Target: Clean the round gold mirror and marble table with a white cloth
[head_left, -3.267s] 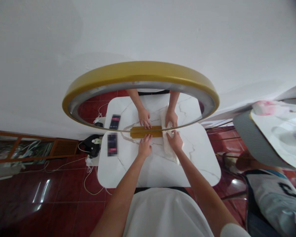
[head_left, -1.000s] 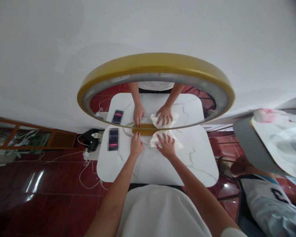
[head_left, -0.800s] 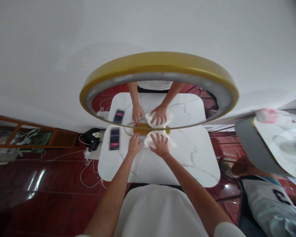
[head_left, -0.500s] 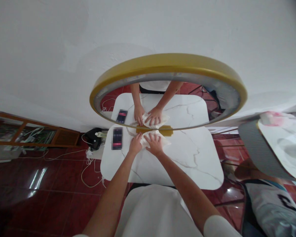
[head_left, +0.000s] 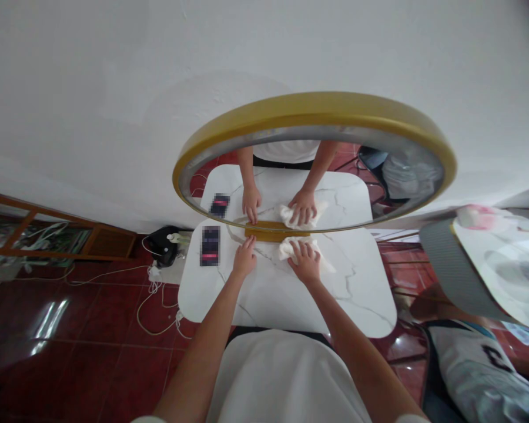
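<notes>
My right hand [head_left: 306, 262] presses on a crumpled white cloth [head_left: 286, 249], fingers bent over it. The cloth lies on the white marble-patterned table [head_left: 282, 299], against the right part of the mirror's gold base [head_left: 268, 236]. At the base's left end, my left hand [head_left: 245, 259] rests with fingers stretched out, their tips touching the gold edge. Above the base stands a round mirror [head_left: 317, 111] with a thick gold frame, reflecting both hands and the cloth.
A blurred-out dark rectangular item [head_left: 210, 247] lies on the table's left side. White cables [head_left: 152, 299] and a black object [head_left: 164, 244] are on the left. To the right stand a second table [head_left: 502, 258] and a seated person [head_left: 480, 358]. A wall rises behind the mirror.
My right hand has slid to the right along the base with the cloth. My left hand has come off the cloth and stays by the base's left end. The view has shifted slightly.
</notes>
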A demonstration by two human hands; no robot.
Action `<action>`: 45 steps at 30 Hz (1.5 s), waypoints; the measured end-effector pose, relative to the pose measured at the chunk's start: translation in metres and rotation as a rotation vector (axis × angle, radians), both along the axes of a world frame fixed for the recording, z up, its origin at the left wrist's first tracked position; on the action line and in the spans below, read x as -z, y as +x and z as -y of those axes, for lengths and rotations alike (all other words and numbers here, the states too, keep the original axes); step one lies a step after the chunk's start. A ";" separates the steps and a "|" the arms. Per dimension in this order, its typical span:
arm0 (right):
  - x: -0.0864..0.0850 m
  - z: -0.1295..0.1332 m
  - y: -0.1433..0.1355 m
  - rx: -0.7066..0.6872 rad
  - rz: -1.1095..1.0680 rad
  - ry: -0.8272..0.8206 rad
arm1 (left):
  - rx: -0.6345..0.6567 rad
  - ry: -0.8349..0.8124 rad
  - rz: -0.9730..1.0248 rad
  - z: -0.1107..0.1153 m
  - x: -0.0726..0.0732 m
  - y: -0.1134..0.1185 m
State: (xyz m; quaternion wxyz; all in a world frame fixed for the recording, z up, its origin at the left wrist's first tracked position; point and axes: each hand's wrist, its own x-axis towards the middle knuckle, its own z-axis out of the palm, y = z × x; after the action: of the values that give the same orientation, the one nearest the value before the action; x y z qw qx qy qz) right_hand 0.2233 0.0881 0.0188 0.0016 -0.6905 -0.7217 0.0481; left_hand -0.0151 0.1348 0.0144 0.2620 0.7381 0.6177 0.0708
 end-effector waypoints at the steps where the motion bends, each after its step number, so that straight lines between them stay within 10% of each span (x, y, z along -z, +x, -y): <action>1: 0.000 -0.002 -0.007 -0.027 -0.003 -0.014 | 0.003 -0.005 0.001 0.000 0.000 0.000; 10: -0.008 -0.026 -0.081 -0.236 -0.065 -0.119 | 0.010 -0.039 -0.006 -0.003 -0.006 -0.003; 24: -0.001 -0.001 0.011 0.169 0.022 0.013 | 0.045 -0.024 -0.023 0.000 -0.002 -0.006; 36: -0.009 -0.023 -0.079 -0.210 -0.077 -0.147 | 0.006 -0.059 -0.011 -0.001 -0.005 -0.004; 45: -0.009 0.002 -0.031 -0.168 -0.044 -0.078 | 0.010 -0.061 -0.017 0.000 -0.005 -0.004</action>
State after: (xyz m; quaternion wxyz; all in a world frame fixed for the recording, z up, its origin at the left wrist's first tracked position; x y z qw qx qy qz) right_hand 0.1918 0.0864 0.0276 -0.0137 -0.6258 -0.7745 0.0913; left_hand -0.0195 0.1344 0.0190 0.2793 0.7335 0.6180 0.0443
